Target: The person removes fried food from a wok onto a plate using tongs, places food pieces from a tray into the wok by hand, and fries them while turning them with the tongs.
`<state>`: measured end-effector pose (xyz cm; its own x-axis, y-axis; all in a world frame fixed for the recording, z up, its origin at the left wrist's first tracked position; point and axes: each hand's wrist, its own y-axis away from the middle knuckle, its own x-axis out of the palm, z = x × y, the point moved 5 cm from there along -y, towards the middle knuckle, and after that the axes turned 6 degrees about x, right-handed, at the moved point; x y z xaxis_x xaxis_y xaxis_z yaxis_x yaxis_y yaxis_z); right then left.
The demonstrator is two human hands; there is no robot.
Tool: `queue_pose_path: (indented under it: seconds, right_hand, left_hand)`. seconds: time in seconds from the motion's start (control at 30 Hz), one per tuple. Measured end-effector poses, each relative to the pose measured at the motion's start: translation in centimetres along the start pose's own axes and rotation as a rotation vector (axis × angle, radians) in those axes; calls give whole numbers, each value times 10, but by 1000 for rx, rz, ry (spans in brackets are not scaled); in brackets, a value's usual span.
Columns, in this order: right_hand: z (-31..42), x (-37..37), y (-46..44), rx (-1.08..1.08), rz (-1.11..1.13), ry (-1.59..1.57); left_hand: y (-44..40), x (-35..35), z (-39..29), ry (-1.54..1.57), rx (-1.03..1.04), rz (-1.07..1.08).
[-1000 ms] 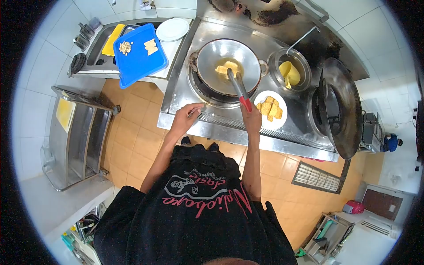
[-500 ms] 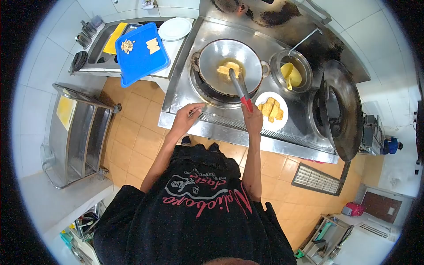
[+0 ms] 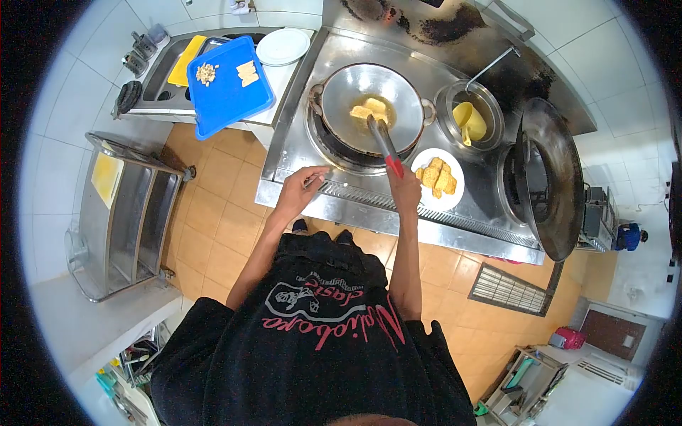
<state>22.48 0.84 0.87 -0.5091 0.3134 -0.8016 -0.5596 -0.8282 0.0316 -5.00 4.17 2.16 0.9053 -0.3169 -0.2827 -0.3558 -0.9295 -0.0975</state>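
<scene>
Right grip (image 3: 406, 189) tight around tongs (image 3: 386, 145)

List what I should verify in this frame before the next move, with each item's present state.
1. Long red-and-grey tongs held in the right hand: ok.
2. Tong tips at the golden fried pieces inside the round silver metal wok: ok.
3. Tips firmly clamped on a piece: cannot tell, too small.
4. Left hand apart from the wok: ok.
5. Round white plate beside the wok, within the right hand's likely reach: ok.
6. Flame under the wok: cannot tell, hidden.
</scene>
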Motion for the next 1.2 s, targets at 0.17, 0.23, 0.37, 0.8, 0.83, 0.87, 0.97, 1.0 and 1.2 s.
queue_pose_path:
  seconds: [0.17,0.23,0.37,0.8,0.83,0.87,0.97,1.0,1.2]
  right_hand:
    - [4,-3,-8,5,15,24]
    - [7,0,-12,-53,-14,-12]
    - [16,12,-21,-101,-24,-43]
    - [22,5,-11,-38,70,-1]
    - [21,2,-9,-46,63,7]
    - [21,-1,-9,-56,57,15]
    - [6,0,-14,22,42,-9]
    - [2,0,-15,22,42,-9]
    - [-8,-1,-20,19,68,56]
  left_hand:
    - [2,-3,3,18,-20,-29]
    - [2,-4,1,2,-10,-31]
    - [2,-2,6,5,2,-22]
    - [3,-2,8,3,37,-35]
    - [3,-2,7,8,29,-30]
    - [3,-2,5,13,21,-26]
    - [3,-2,6,8,8,-29]
    - [3,-2,5,8,8,-28]
    - [3,-3,5,-22,12,-25]
